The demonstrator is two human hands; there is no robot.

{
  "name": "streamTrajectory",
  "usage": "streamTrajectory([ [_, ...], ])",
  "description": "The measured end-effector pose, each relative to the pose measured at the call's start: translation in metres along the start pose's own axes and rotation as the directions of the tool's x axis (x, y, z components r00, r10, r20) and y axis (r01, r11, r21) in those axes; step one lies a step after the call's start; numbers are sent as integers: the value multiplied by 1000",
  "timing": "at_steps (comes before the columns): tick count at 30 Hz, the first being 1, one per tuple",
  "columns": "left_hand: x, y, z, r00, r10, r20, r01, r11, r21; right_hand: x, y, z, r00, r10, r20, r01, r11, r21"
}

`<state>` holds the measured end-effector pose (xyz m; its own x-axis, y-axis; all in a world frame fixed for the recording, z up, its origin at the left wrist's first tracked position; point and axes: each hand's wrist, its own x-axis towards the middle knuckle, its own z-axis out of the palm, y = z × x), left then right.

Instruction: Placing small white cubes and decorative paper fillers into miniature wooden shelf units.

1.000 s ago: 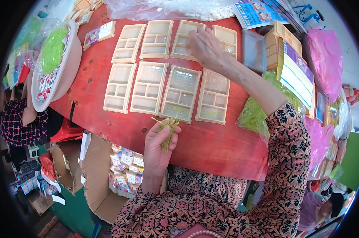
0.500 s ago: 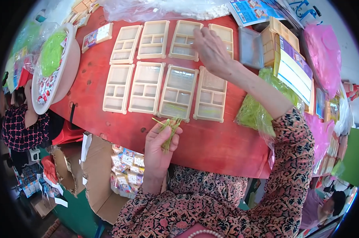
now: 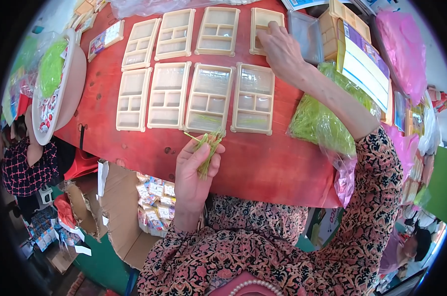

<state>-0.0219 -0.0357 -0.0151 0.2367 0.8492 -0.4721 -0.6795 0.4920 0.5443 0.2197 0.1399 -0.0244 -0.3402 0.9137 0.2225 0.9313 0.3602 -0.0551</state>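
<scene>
In my left hand (image 3: 191,170), at the table's near edge, a small bunch of thin light-green strands (image 3: 211,145) is pinched between thumb and fingers. My right hand (image 3: 284,55) reaches to the far right cream compartment tray (image 3: 261,20). Its fingers are bent together over the lower compartments, and whatever they hold is hidden. Several such trays stand in two rows, compartments facing up. A few green strands lie in the bottom compartment of the near-row tray (image 3: 189,107) above my left hand, and some in the near-row tray (image 3: 252,102) right of it.
A clear bag of green strands (image 3: 312,116) lies under my right forearm on the red table (image 3: 149,153). A translucent box (image 3: 306,37) and stacked cream trays (image 3: 330,29) stand beyond. At left is a white basin (image 3: 75,81); below, a cardboard box (image 3: 122,212) of small packs.
The view has shifted, so the trays sit higher and further left. My right hand has moved from between the two far right trays onto the last one. My left hand keeps its bunch.
</scene>
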Motion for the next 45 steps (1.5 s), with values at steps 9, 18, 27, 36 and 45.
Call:
streamTrajectory([
  [9, 0, -2, 6, 1000, -23, -14, 23, 1000, -3, 7, -6, 4, 1000, 5, 19, -5, 1000, 24],
  [18, 2, -2, 13, 1000, -8, 3, 8, 1000, -3, 20, -21, 4, 999, -17, 46, 16, 1000, 22],
  [27, 8, 2, 23, 1000, -13, 21, 13, 1000, 1, 19, -9, -14, 983, -121, -140, 131, 989, 67],
  [36, 13, -4, 20, 998, -13, 69, 15, 999, -35, -32, -51, -67, 780, -299, 549, -486, 263, 833],
  [45, 19, -13, 27, 998, -23, 60, 23, 1000, 1, -48, -53, -68, 733, -209, 647, -521, 439, 732],
])
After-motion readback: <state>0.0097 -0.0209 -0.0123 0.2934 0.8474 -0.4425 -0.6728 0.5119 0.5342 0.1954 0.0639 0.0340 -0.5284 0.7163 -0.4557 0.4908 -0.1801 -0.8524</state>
